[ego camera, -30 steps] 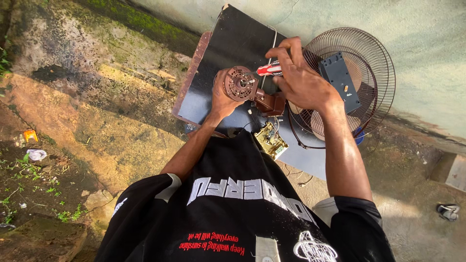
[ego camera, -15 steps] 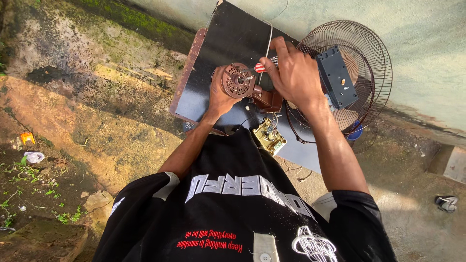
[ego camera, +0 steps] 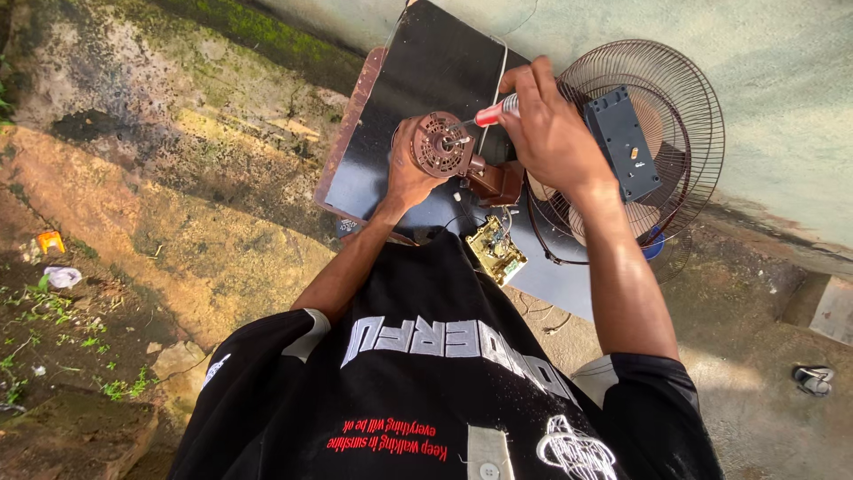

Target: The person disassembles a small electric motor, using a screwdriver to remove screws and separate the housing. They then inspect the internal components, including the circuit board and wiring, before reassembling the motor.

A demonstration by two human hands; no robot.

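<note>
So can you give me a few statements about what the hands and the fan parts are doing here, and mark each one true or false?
1. The left hand holds a round brown fan motor. True.
2. The right hand is empty. False: it grips a red-handled screwdriver whose tip points at the motor.
3. A wire fan guard lies beside the dark board. True.
4. The small circuit board rests on top of the motor. False: it lies below the hands, near the black shirt.

A dark flat board (ego camera: 418, 80) lies on rough ground (ego camera: 178, 204). A small circuit board (ego camera: 496, 251) and wire fan guard (ego camera: 684, 116) rest there.
</note>
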